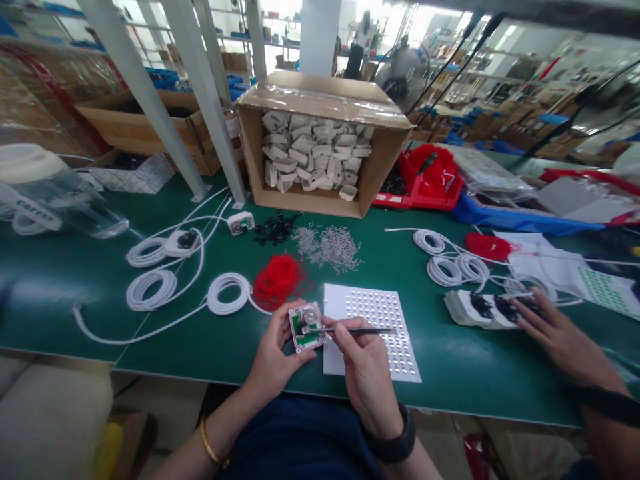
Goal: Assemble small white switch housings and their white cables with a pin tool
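Small open housing (307,327): I've got it right in front of me at the near edge of the green table (200,347), open face up, green circuit board showing inside with a round metal disc on it.
Left hand (274,360): I see it cupping the housing from the left and below, thumb on the near rim, fingers curled behind; a closed hold, tilting the housing slightly toward me.
Right hand (365,373): thumb and forefinger pressed together on the rear end of the tweezers (350,330), wrist low, knuckles up.
Key relation: the housing lies to the left of my right hand; the tweezers run nearly level, left to right, tips over the disc. Whether they touch it, I can't tell.
Nearer hand: the left already has the housing; the right reaches it only through the tool.
White dotted sheet (373,333): flat under the right hand, just right of the housing.
Red thread bundle (279,280): just beyond the housing, apart from it.
Co-worker's hand (555,333): off to my right, fingers spread on white plug blocks (483,310).
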### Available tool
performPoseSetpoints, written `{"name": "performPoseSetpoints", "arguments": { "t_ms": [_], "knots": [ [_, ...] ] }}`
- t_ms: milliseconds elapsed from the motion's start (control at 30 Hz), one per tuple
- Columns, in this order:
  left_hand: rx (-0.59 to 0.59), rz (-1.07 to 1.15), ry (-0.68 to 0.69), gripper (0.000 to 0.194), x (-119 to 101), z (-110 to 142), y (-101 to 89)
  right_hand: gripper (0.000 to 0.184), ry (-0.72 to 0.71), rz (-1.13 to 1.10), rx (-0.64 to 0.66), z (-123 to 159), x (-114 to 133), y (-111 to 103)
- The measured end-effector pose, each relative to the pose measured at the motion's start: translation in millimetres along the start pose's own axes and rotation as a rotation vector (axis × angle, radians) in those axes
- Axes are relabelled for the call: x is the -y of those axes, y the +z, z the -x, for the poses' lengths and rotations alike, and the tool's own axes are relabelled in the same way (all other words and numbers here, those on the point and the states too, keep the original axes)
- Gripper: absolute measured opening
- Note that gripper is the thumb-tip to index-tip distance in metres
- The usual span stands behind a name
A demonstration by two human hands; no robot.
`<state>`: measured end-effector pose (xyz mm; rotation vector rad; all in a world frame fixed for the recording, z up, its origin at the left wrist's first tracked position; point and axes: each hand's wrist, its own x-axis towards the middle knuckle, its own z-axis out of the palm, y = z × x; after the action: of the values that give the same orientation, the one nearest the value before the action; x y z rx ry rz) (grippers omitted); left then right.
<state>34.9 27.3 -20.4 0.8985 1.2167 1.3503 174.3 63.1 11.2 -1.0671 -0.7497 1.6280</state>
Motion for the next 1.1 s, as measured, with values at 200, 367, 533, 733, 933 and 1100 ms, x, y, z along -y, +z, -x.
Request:
{"name": "performPoseSetpoints", "arguments": {
  "t_ms": [200, 367, 533, 733, 933, 1100],
  "knots": [
    [0.005, -0.004, 0.006, 0.07, 3.0, -0.5, -0.9, 0.02, -0.038, -0.002, -0.014, 0.8, -3.7, -0.3],
    [0.007, -0.007, 0.005, 0.07, 0.0, 0.6, -0.3, 0.022, -0.053, 0.028, -0.027, 4.0, -2.6, 1.8],
    [0.005, -0.016, 0.019, 0.069, -0.8, 0.5, -1.0, 0.018, -0.07, 0.078, -0.002, 6.2, -0.4, 3.9],
    [0.015, -0.011, 0.026, 0.069, 0.4, 0.5, -1.1, 0.017, -0.07, 0.084, 0.001, 7.6, 0.9, 4.7],
    [0.007, 0.005, 0.015, 0.069, -1.8, 0.7, -0.3, 0.017, -0.094, 0.084, -0.019, 6.7, 0.3, 5.6],
    [0.009, 0.021, 0.018, 0.07, -1.1, 1.1, -0.6, 0.015, -0.119, 0.156, -0.005, 7.4, -2.4, 3.3]
  ]
}}
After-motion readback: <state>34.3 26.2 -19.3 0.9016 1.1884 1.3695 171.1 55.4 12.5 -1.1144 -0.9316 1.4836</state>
